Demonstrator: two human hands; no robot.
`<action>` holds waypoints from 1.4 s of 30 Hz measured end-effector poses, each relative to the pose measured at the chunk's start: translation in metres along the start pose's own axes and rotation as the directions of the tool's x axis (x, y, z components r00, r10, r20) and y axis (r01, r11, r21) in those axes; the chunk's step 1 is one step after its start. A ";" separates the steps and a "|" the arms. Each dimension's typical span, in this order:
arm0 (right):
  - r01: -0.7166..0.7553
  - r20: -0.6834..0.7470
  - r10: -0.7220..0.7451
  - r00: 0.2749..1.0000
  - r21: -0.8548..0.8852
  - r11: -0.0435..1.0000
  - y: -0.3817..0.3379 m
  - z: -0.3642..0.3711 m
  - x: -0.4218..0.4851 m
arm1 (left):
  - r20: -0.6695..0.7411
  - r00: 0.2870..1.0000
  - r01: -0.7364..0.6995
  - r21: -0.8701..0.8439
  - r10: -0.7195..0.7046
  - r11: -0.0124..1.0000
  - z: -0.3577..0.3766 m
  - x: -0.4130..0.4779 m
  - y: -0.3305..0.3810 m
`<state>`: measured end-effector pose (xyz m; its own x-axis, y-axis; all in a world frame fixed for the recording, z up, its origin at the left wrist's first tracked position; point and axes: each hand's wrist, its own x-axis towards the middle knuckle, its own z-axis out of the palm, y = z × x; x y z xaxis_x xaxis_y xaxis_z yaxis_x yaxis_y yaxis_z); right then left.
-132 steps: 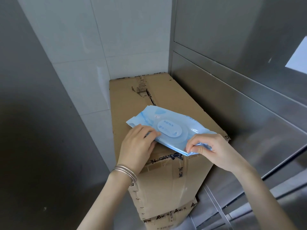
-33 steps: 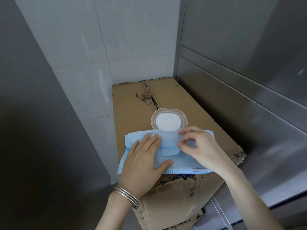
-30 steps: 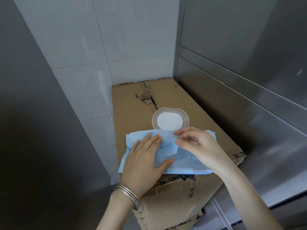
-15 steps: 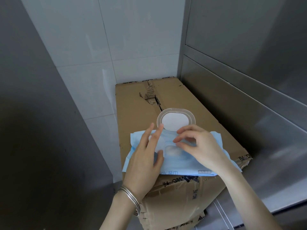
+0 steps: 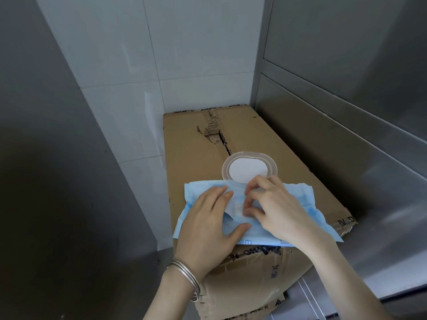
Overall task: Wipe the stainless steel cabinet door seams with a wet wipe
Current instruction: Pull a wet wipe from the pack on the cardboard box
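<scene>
Pressing the wipes pack (image 5: 298, 195) onto the box (image 5: 196, 146) with straight fingers, the left hand (image 5: 208, 225) steadies it; the right hand (image 5: 277, 209) curls its fingers at the opening, and I cannot tell what it grips. The lid (image 5: 249, 169) is up, no wipe is out, and the cabinet (image 5: 346, 135) seams are not wiped.

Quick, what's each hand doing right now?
Left hand: open, pressing flat on the wet wipe pack.
Right hand: fingers curled at the pack's opening; whether they grip a wipe cannot be told.

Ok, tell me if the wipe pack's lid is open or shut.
Open: the lid lies flipped back beyond the blue pack, resting on the cardboard box.
</scene>
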<state>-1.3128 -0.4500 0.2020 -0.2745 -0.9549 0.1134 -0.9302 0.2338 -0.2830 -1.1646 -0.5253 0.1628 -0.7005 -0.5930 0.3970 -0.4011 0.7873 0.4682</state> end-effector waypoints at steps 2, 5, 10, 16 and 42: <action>0.053 -0.015 -0.053 0.998 -0.022 0.998 0.001 0.003 -0.001 | 0.001 1.000 0.001 -0.007 -0.001 1.000 0.000 0.001 -0.001; 0.094 -0.054 -0.093 0.994 0.020 0.995 0.001 0.004 -0.003 | -0.001 1.000 0.002 -0.026 -0.002 1.000 -0.001 0.002 -0.001; 0.094 -0.136 -0.075 0.988 0.141 0.985 0.004 0.005 -0.003 | -0.007 1.000 0.001 -0.035 -0.001 0.999 0.000 0.002 -0.002; 0.071 -0.289 0.088 0.953 0.497 0.865 0.007 -0.009 -0.007 | -0.035 0.999 -0.008 -0.018 0.008 1.000 0.002 0.004 -0.003; 0.007 -0.494 0.178 0.851 0.350 0.937 0.064 -0.035 -0.035 | 0.004 0.910 -0.407 0.194 0.414 0.893 0.013 0.007 -0.006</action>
<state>-1.3710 -0.3952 0.2138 -0.5195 -0.6803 0.5170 -0.7881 0.1478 -0.5975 -1.1750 -0.5321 0.1530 -0.8062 -0.2131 0.5519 -0.1876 0.9768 0.1032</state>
